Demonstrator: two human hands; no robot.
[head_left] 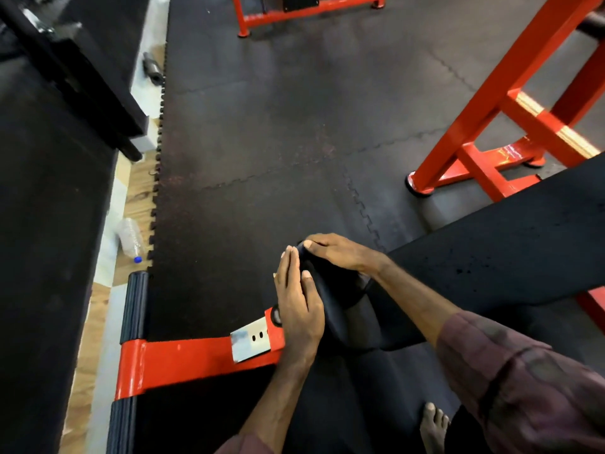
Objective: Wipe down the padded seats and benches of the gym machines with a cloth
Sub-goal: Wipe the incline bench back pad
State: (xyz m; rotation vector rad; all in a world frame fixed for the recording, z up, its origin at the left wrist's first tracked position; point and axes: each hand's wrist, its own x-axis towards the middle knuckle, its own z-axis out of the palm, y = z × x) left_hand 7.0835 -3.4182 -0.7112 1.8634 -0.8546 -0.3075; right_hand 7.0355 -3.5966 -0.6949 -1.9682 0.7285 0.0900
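Left hand: we see the left hand [299, 301] laid flat, fingers [289, 262] straight, against the side of a black roller pad [330, 309].
Right hand: the right hand [340, 253] curls over the top of the same pad, thumb tip pressed on dark material there; we cannot tell whether that is a cloth.
Bench: a long black padded bench [507, 244] runs from the pad toward the right edge.
Frame: a red steel bar [196, 358] with a silver plate [250, 344] lies on the floor mat [278, 126]; a ribbed black grip [134, 308] caps its left end.
Floor: a clear plastic bottle [131, 239] with a blue cap lies beside the mat's toothed edge.
Foot: a bare foot [433, 424] stands at the bottom.
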